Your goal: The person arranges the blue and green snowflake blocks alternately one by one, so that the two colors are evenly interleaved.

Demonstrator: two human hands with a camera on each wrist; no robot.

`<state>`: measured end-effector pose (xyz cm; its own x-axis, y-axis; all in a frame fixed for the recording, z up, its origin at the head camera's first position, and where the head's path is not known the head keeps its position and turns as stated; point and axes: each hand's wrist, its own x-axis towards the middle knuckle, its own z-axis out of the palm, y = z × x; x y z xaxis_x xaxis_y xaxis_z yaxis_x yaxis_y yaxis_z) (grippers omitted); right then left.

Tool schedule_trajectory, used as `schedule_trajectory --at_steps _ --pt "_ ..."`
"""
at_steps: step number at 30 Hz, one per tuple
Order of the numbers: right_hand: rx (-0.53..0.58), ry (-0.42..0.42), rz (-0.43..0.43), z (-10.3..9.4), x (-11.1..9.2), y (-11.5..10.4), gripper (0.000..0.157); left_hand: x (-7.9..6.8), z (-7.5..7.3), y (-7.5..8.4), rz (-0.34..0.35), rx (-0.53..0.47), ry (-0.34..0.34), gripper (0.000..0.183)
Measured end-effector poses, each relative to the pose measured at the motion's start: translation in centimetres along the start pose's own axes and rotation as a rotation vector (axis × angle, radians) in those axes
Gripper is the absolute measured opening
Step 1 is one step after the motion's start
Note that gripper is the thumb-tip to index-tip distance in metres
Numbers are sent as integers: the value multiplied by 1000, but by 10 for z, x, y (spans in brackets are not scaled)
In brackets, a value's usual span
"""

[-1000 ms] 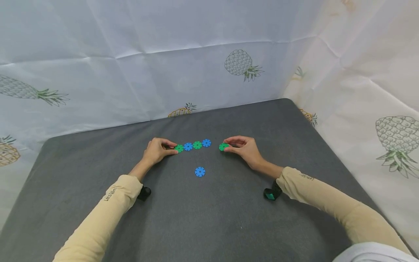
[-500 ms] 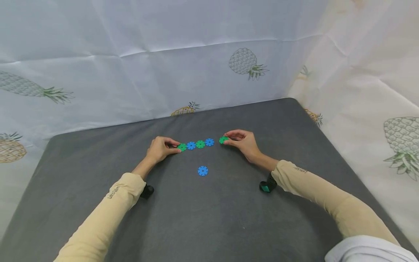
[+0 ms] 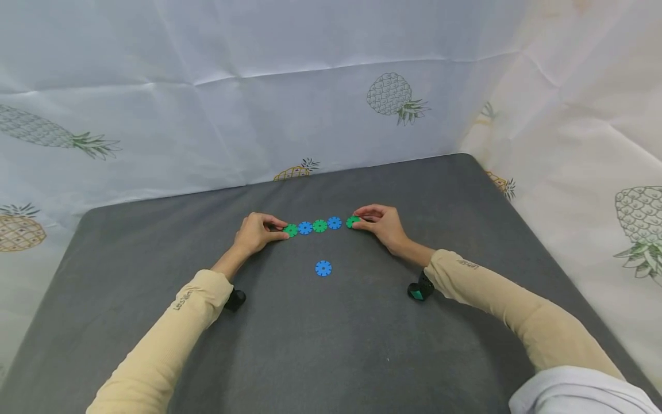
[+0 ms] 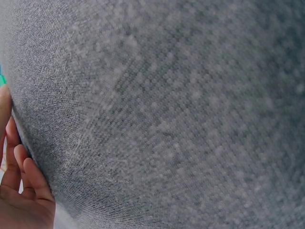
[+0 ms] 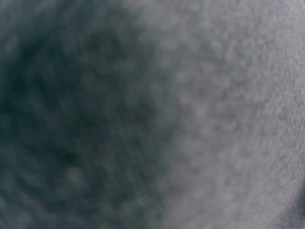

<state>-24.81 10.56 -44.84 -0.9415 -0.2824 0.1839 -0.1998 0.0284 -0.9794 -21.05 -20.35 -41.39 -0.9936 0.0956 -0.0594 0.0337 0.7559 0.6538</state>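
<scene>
Four-piece wording aside, a short row of notched plastic discs lies on the table, alternating green and blue. My left hand (image 3: 253, 234) pinches the green disc (image 3: 291, 230) at its left end. Rightward from there come a blue disc (image 3: 305, 228), another green disc (image 3: 320, 226) and a second blue disc (image 3: 334, 222). Between thumb and fingers, my right hand (image 3: 387, 229) holds a separate green disc (image 3: 351, 222), a small gap from the row's right end. The left wrist view catches the left hand's fingers (image 4: 28, 181) at its edge; the right wrist view shows only blurred cloth.
A loose blue notched disc (image 3: 323, 268) lies nearer the body, below the row. Grey cloth covers the table (image 3: 320, 345). Pineapple-print white sheets (image 3: 289, 115) hang behind and at the right. Each wrist wears a black strap device.
The right hand has brought its green disc away from the body and closer to the row's right end. The left hand keeps its pinch; the head view has shifted slightly.
</scene>
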Motion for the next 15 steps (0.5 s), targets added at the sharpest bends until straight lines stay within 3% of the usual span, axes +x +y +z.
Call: schedule_trajectory --at_steps 15 --pt "-233 -35 -22 -2 -1 -2 31 -1 -2 1 1 -6 -12 27"
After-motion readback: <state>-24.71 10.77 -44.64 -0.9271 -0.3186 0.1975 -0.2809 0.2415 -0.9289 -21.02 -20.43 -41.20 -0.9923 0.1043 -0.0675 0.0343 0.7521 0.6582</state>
